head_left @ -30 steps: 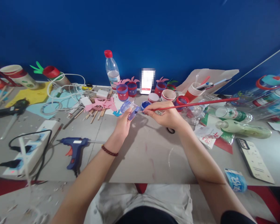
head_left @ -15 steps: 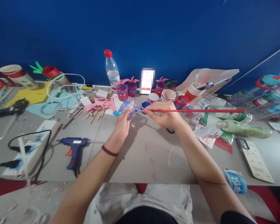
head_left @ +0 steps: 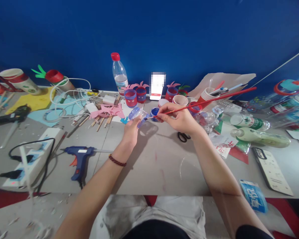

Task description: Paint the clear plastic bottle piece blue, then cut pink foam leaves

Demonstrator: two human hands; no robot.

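Note:
My left hand (head_left: 132, 128) is closed round a clear plastic piece (head_left: 136, 114), apparently a cut bottle part, partly coated in blue-violet paint. In my right hand (head_left: 177, 118) a long red-handled paintbrush (head_left: 219, 97) is pinched near its bristle end, its handle slanting up to the right. The brush tip meets or nearly meets the right side of the plastic piece. Just behind the brush stands an open jar of blue paint (head_left: 154, 112). Painted cups in blue and red, such as this one (head_left: 131, 98) with a face and pink paper leaves, stand behind.
A blue glue gun (head_left: 80, 159) and a white power strip (head_left: 37, 156) lie at left. Black-handled scissors (head_left: 183, 136) rest below my right wrist. A lit phone (head_left: 157, 86) leans on the blue wall. Plastic bottles (head_left: 250, 122) and a phone (head_left: 271, 171) lie at right.
The brush handle has swung from level to slanting upward at its far end. My right hand has turned and lifted slightly, and the scissors show more. The plastic piece has tilted a little.

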